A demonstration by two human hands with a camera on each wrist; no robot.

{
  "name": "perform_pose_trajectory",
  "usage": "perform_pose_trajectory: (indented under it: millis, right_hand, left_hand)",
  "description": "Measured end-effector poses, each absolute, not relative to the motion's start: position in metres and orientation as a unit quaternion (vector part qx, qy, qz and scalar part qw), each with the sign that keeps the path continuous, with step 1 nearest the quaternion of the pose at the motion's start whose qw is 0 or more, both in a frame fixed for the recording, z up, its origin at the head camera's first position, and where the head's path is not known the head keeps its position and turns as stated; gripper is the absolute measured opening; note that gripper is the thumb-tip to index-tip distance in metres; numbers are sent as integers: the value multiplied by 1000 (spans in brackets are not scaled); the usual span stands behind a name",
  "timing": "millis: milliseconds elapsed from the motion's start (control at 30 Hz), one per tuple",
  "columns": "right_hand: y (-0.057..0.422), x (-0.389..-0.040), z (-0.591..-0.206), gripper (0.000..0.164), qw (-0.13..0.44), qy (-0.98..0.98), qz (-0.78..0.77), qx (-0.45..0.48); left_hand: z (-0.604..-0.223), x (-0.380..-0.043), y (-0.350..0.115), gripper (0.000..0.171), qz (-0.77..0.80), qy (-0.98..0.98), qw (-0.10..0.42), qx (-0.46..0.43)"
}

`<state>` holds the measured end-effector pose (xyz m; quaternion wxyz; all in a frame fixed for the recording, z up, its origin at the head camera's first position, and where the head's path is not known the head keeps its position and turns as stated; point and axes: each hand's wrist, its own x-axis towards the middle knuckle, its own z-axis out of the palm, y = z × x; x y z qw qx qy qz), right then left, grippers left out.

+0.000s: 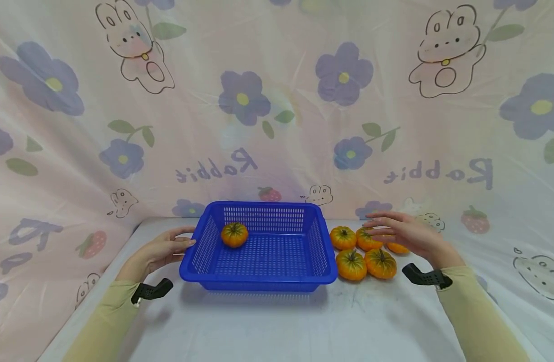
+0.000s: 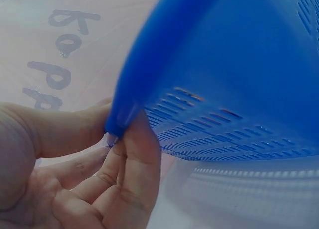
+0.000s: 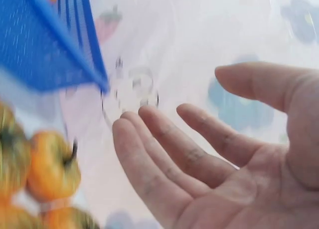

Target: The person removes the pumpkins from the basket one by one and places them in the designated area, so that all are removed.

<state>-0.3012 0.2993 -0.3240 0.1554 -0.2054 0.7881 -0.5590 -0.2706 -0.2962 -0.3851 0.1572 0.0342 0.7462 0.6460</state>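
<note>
A blue plastic basket (image 1: 259, 284) with slotted walls stands on the table. Inside it, toward the left back, lies one small orange pumpkin (image 1: 234, 235). My left hand (image 1: 165, 250) pinches the basket's left rim (image 2: 130, 97) between thumb and fingers, as the left wrist view shows close up. Several more pumpkins (image 1: 351, 265) sit in a group just right of the basket. Over the back of that group hovers my right hand (image 1: 410, 235), fingers extended and apart, holding nothing. It partly hides the pumpkins behind it. In the right wrist view the palm (image 3: 239, 199) is bare.
A white-covered table (image 1: 241, 329) extends in front of the basket. Behind it hangs a pale curtain (image 1: 286, 136) printed with rabbits, flowers and strawberries. Black wrist straps (image 1: 425, 275) sit at both wrists.
</note>
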Motion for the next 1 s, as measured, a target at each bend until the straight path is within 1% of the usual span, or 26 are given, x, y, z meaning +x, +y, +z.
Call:
perform_pose_trajectory:
  millis: [133, 300, 700, 867, 1000]
  right_hand:
    - [269, -304, -316, 47, 163, 784, -556, -224]
    - [232, -307, -311, 44, 179, 775, -558, -237]
    - [157, -329, -316, 41, 231, 725, -583, -283]
    - [128, -335, -319, 37, 253, 714, -595, -269]
    - [104, -340, -324, 38, 276, 704, -608, -241]
  left_hand:
    - [-386, -272, -297, 66, 647, 745, 159, 30]
    - [-386, -272, -296, 66, 647, 744, 160, 33]
    - [-383, -271, -294, 67, 645, 747, 157, 30]
    - [-384, -270, -295, 68, 648, 744, 159, 34]
    - [-383, -269, -296, 69, 648, 744, 156, 34]
